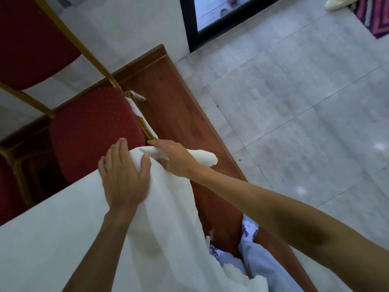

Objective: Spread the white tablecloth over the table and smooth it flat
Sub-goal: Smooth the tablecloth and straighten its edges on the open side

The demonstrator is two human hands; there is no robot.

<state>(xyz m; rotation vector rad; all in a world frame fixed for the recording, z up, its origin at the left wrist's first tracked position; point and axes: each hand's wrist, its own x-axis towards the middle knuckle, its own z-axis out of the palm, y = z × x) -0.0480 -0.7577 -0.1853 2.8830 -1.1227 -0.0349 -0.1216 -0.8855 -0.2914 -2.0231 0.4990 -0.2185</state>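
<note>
Left hand (124,178): fingers (117,152) straight, together, pressed flat on white tablecloth (63,228) at bench corner. Right hand (175,160): fingers curled round bunched fold of same cloth, just beside left thumb. Cloth covers bench, drapes over edge. Red chair (92,131) just beyond corner; brown wooden strip (168,98), grey floor tiles (294,102) to right.
</note>
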